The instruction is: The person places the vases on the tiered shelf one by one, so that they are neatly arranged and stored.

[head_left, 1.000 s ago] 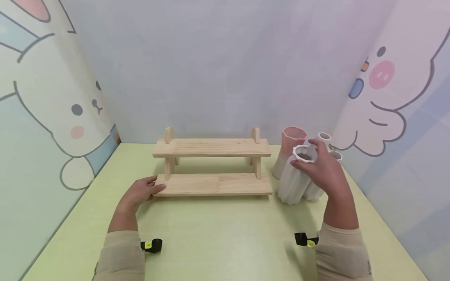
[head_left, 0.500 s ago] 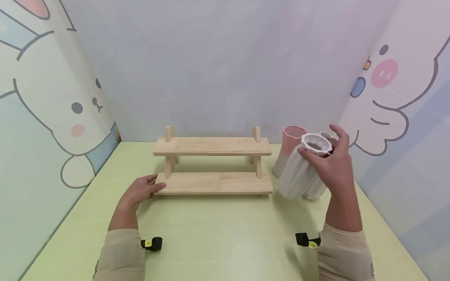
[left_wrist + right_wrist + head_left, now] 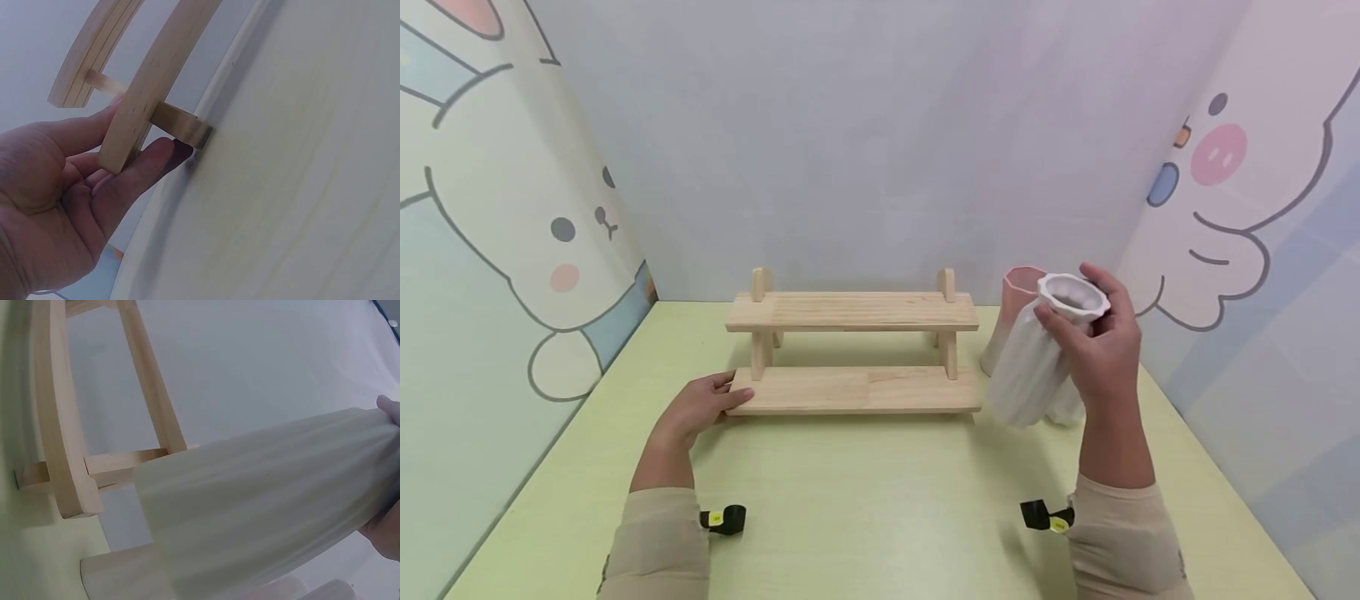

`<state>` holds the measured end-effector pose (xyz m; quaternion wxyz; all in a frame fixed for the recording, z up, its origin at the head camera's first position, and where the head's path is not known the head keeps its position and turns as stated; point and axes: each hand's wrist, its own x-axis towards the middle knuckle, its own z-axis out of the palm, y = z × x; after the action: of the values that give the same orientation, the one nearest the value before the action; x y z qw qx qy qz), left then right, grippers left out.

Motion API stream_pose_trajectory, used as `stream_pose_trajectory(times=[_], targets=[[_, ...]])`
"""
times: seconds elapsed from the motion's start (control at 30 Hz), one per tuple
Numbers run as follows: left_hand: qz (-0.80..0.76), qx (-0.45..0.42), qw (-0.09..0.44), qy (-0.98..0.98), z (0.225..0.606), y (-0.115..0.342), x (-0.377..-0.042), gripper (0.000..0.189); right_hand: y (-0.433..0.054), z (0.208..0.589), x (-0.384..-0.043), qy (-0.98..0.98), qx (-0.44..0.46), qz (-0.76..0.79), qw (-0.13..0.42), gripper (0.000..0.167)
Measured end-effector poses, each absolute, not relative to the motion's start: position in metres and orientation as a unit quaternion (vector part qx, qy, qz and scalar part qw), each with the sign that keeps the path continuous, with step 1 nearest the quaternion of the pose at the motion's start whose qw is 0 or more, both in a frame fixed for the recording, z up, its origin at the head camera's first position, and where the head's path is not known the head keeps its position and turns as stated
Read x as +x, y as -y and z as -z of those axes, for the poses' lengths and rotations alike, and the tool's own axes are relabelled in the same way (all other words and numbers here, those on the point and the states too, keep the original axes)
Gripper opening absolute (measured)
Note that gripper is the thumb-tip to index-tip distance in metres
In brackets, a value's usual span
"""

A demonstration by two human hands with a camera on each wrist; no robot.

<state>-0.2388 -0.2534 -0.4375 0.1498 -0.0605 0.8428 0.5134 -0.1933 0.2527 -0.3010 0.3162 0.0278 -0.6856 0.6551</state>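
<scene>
My left hand (image 3: 696,408) grips the left end of the lower shelf of a two-tier wooden stand (image 3: 850,392). In the left wrist view that hand has its thumb and fingers on opposite faces of the board (image 3: 140,94). My right hand (image 3: 1105,354) holds a white fluted vase (image 3: 1024,367) near its scalloped rim, thumb on the near side. The vase leans, with its mouth up and to the right and its base toward the stand's right end. In the right wrist view its ribbed body (image 3: 269,500) fills the middle, and only part of the hand shows.
Behind the held vase stands a pink-to-white vase (image 3: 1017,285). The lower part of another white vase (image 3: 1066,405) shows beside it, mostly hidden by my right hand and the held vase. Cartoon-printed walls (image 3: 880,150) close in the pale green table (image 3: 865,508) behind and on both sides.
My right hand has lifted and tilted the white vase, its rim moving right and up; most recently the base shifts slightly left. The left hand keeps its grip on the stand.
</scene>
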Motion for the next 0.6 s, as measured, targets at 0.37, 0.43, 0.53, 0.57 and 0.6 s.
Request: stream_pose_trajectory(times=[0.37,0.43,0.53,0.57,0.6], targets=[[-0.515,-0.057,0.153,-0.842,0.437,0.253,-0.242,0.091,-0.242,0.311,-0.201,0.736,0.035,-0.600,0.311,0.067],[-0.514,-0.056,0.155,-0.842,0.437,0.253,-0.242,0.091,-0.239,0.313,-0.202,0.738,0.043,-0.595,0.316,0.068],[-0.513,-0.053,0.157,-0.842,0.438,0.253,-0.241,0.092,-0.235,0.315,-0.204,0.747,0.051,-0.577,0.325,0.068],[-0.512,-0.052,0.158,-0.843,0.437,0.254,-0.240,0.092,-0.233,0.316,-0.204,0.751,0.053,-0.572,0.327,0.069],[-0.510,-0.051,0.159,-0.844,0.437,0.255,-0.240,0.092,-0.231,0.317,-0.205,0.754,0.055,-0.566,0.329,0.069]])
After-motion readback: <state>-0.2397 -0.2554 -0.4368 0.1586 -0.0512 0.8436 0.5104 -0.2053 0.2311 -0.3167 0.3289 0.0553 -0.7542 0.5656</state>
